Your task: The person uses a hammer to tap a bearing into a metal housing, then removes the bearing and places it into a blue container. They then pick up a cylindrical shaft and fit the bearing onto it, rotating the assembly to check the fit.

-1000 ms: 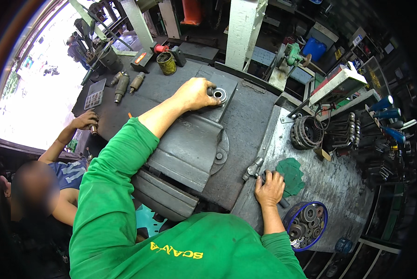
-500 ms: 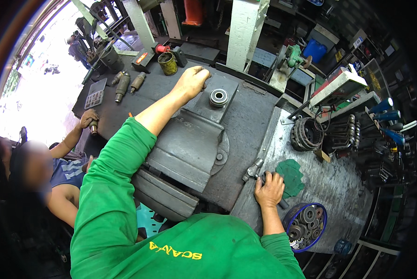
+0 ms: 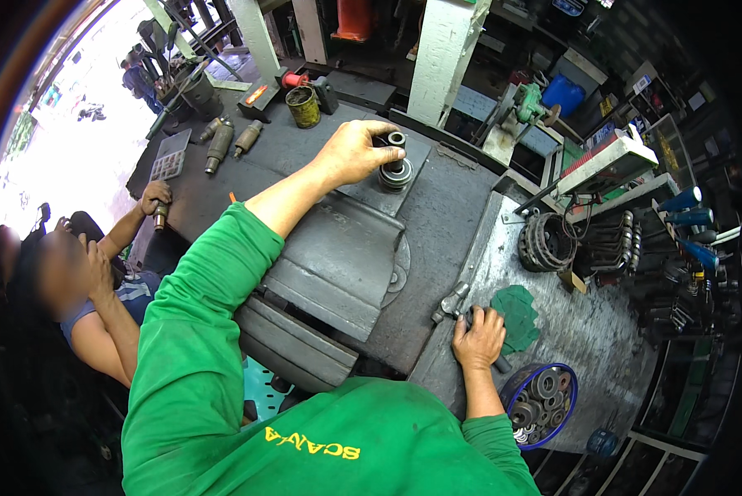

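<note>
My left hand (image 3: 356, 154) pinches a short dark metal tube (image 3: 397, 140) between thumb and fingers, holding it upright over a ring-shaped bearing (image 3: 396, 179). The tube's lower end meets the bearing's middle, though whether it is seated inside cannot be told. Under the bearing is the flat back block of a large grey bench vise (image 3: 330, 260). On the metal bench to the right, my right hand (image 3: 479, 335) is closed around the handle of a hammer (image 3: 450, 304), which lies down. Beside that hand is a crumpled green cloth (image 3: 517, 317).
A blue-rimmed tub (image 3: 575, 395) holds loose bearings and rings. Farther back are a yellow can (image 3: 303, 109), metal shaft parts (image 3: 219, 149) and a compartment box (image 3: 170, 155). At left, a co-worker's hand (image 3: 157, 197) grips a metal piece. Toothed rings (image 3: 545, 241) stand right.
My left hand has moved right, and the dark tube now shows upright over the bearing. The co-worker has raised the other hand toward the head. My right hand stays on the hammer.
</note>
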Motion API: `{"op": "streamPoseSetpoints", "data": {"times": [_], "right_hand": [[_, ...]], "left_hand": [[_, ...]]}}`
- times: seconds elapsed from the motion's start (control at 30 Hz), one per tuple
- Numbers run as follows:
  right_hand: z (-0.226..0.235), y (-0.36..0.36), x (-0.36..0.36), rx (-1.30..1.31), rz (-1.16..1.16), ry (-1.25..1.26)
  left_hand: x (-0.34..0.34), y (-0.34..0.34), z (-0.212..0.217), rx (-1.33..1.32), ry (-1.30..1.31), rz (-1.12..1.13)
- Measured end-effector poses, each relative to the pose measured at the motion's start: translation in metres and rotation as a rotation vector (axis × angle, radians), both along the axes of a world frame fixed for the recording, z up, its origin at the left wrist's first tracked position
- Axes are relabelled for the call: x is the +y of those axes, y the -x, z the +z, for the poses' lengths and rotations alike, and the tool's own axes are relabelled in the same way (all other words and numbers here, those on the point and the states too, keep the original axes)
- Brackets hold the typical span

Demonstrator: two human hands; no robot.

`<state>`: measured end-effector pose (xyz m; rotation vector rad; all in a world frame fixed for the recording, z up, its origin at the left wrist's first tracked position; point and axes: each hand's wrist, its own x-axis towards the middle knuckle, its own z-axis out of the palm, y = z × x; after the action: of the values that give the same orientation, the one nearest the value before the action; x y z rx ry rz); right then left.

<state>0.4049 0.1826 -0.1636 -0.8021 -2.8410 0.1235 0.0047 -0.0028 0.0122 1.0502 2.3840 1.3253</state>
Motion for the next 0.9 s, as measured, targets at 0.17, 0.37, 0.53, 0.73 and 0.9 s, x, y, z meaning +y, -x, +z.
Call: {"op": "streamPoseSetpoints", "data": {"times": [0.17, 0.37, 0.53, 0.73, 0.9], "right_hand": [[0.0, -0.001, 0.0, 0.03, 0.02, -0.016], [0.0, 0.0, 0.0, 0.021, 0.011, -0.01], [0.013, -0.003, 0.0, 0.017, 0.05, 0.054], [0.032, -0.006, -0.001, -0.178, 0.052, 0.178], [0.042, 0.009, 0.009, -0.263, -0.015, 0.484]], "left_hand": [[0.002, -0.002, -0.001, 0.008, 0.001, -0.036], [0.003, -0.005, -0.002, 0.087, 0.019, -0.031], [0.003, -0.006, -0.004, 0.045, 0.046, -0.026], [0.004, -0.01, -0.004, 0.054, 0.098, -0.019], [0.002, -0.012, -0.003, 0.117, 0.143, -0.015]]}}
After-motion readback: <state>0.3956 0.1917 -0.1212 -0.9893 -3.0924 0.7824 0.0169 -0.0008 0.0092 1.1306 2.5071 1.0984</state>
